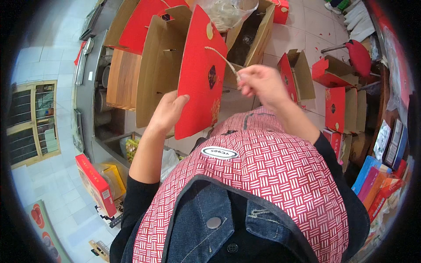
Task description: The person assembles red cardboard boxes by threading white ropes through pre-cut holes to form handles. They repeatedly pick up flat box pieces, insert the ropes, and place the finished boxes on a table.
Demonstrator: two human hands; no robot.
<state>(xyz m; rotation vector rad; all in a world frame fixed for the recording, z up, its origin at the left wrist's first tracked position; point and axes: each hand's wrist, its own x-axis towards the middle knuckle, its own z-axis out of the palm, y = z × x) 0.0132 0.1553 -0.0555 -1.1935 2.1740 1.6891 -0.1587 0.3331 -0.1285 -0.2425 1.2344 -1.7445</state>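
A red cardboard gift box (195, 87) with a dark diamond-shaped emblem stands upright and open before me, its brown inner side turned left. My left hand (166, 111) grips the near edge of its red panel, thumb on the red face and fingers on the brown side. A beige twisted cord (222, 57) comes out of a hole high on the red panel. My right hand (263, 83), slightly blurred, pinches the cord's free end to the right of the panel. Part of the box's inside is hidden by the panel and my left hand.
A wooden block or stool (123, 81) stands left of the box. Behind it are another red box (147, 22) and an open brown carton (258, 39) with a clear plastic bag (228, 13). More open red boxes (335, 107) and a red stool (359, 57) stand at right.
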